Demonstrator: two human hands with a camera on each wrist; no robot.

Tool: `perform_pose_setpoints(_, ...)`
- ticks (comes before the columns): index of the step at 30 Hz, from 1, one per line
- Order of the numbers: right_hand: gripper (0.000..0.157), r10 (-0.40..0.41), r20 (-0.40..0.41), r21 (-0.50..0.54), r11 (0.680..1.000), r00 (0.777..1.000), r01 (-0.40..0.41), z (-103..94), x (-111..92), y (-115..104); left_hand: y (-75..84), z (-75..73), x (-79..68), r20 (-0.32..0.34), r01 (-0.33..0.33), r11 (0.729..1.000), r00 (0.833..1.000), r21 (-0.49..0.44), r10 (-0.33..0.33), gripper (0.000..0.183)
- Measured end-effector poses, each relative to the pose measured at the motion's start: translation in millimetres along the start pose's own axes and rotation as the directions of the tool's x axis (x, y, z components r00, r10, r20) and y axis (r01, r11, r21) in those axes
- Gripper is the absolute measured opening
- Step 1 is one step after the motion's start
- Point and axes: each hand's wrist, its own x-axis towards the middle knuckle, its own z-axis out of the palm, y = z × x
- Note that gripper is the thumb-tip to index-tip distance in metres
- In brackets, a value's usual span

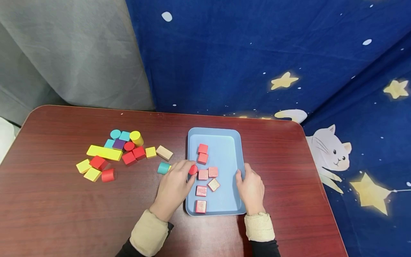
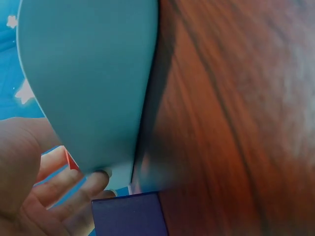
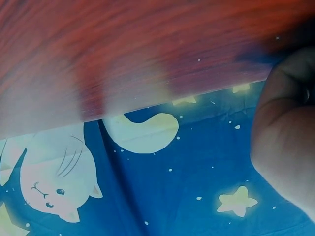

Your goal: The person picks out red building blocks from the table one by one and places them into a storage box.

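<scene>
My left hand [image 1: 173, 184] pinches a red cylinder [image 1: 193, 169] between thumb and fingers, over the left rim of the blue tray [image 1: 229, 192]. In the left wrist view only a sliver of red [image 2: 71, 160] shows by the fingers of that hand [image 2: 29, 172]. My right hand [image 1: 252, 189] grips the tray's right rim with its thumb on the inside. Several red cubes [image 1: 201, 206] lie down the tray's left half, and one cube there shows a pale wooden top [image 1: 213, 185]. Under the left fingers, a teal cylinder [image 1: 163, 168] is partly covered.
Left of the tray a loose cluster of blocks lies on the brown table [image 1: 57, 214]: a long yellow bar [image 1: 104, 153], a yellow cylinder [image 1: 136, 138], a purple block [image 1: 119, 144] and others. A plain wooden block [image 1: 164, 152] is nearest the tray. Curtains hang behind.
</scene>
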Motion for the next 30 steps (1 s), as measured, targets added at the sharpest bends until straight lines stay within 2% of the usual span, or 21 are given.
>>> perform_pose_setpoints(13, 0.028, -0.002, -0.004, -0.001, 1.0, 1.0, 0.002, -0.5, 0, -1, -3.0, 4.6, 8.6, 0.046, -0.072, 0.995, 0.997, 0.069, 0.069, 0.044)
perform_pose_setpoints(23, 0.028, -0.005, -0.005, 0.002, 1.0, 1.0, 0.005, -0.5, 0, 0, -3.3, 8.5, 14.1, 0.095, -0.06, 0.993, 0.994, 0.101, 0.05, 0.041)
perform_pose_setpoints(30, 0.026, -0.003, -0.003, 0.01, 1.0, 1.0, 0.003, -0.8, 0, 0, -4.2, 12.4, 18.2, 0.086, -0.058, 0.993, 0.995, 0.103, 0.049, 0.038)
